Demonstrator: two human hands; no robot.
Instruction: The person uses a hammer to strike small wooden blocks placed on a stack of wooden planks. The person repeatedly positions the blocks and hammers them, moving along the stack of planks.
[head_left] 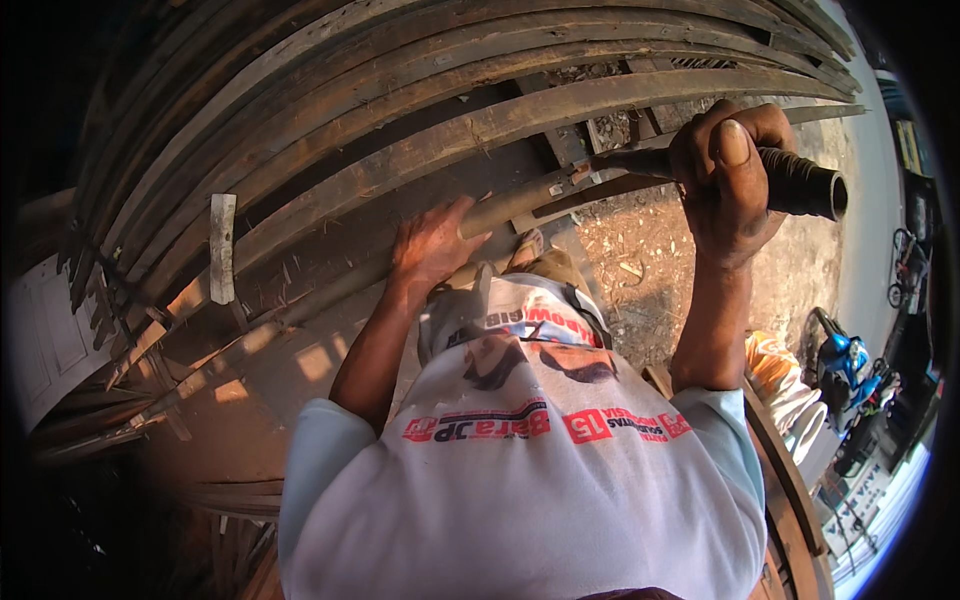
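Note:
My right hand is raised at the upper right, its fingers wrapped around the black ribbed handle of a tool. The handle's outer end is hollow. From the fist a dark, narrow part of the tool points left toward a long wooden pole; whether they touch, I cannot tell. My left hand lies over the pole, with thumb and fingers on either side of it. Further left, the pole slants down past my forearm.
Several long planks lie side by side across the far side. A short pale wood piece sits on them at left. Wood chips litter the ground beside my foot. A blue motorbike and pale cloth are at right.

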